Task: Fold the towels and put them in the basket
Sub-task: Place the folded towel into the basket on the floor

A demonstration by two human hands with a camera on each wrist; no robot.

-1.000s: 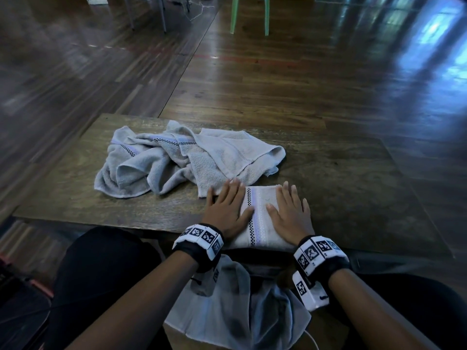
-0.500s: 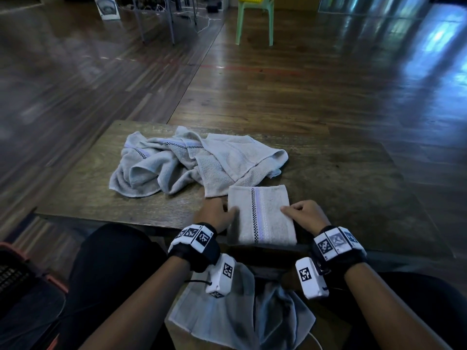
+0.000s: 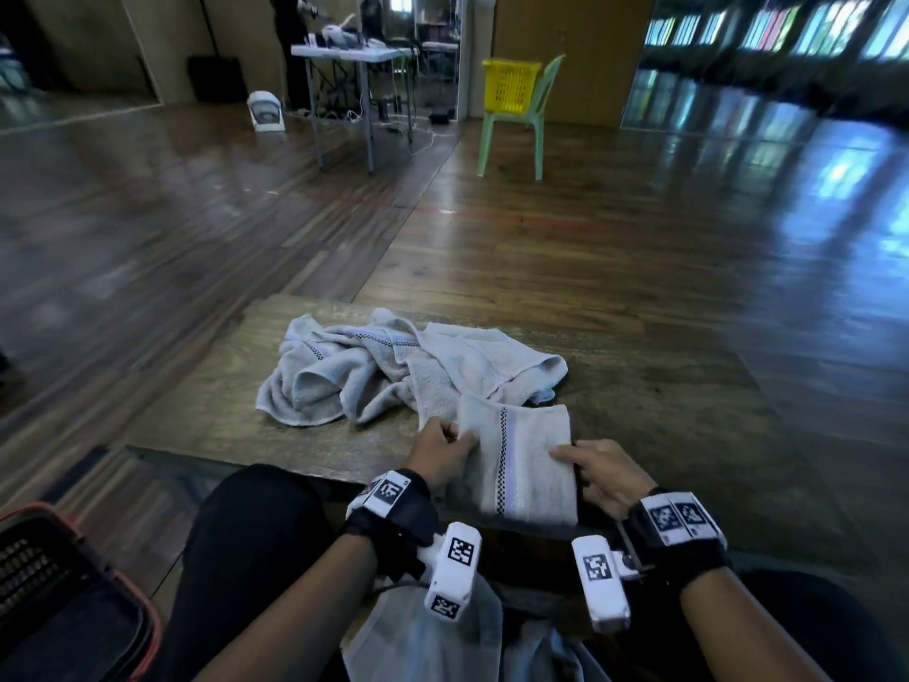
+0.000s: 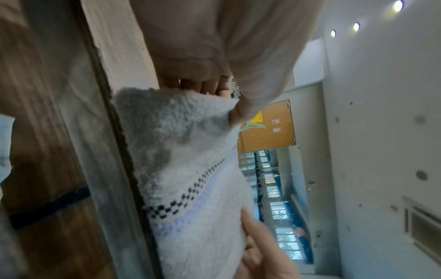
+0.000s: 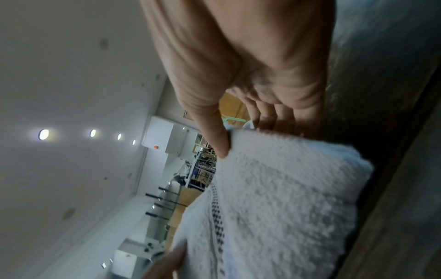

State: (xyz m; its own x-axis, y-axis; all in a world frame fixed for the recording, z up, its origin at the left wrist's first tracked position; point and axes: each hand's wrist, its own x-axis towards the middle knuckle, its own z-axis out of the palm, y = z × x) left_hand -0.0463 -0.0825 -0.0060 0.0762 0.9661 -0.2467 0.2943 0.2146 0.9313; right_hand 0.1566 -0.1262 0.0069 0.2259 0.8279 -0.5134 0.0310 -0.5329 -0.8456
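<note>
A folded pale grey towel with a checkered stripe lies at the near edge of the low wooden table, its near end past the edge. My left hand pinches its left side, thumb on top, and the towel fills the left wrist view. My right hand pinches the right side; in the right wrist view the thumb presses the towel from above. A heap of unfolded grey towels lies just behind. A dark basket with a red rim stands on the floor at my lower left.
Another pale cloth lies on my lap between my knees. Far off stand a green chair bearing a yellow basket, a white folding table with a person behind it, and a small fan. Wooden floor surrounds the table.
My flat hands left the top of the folded towel and took its two sides between thumb and fingers. Its near end now passes the table edge. My head tilted up.
</note>
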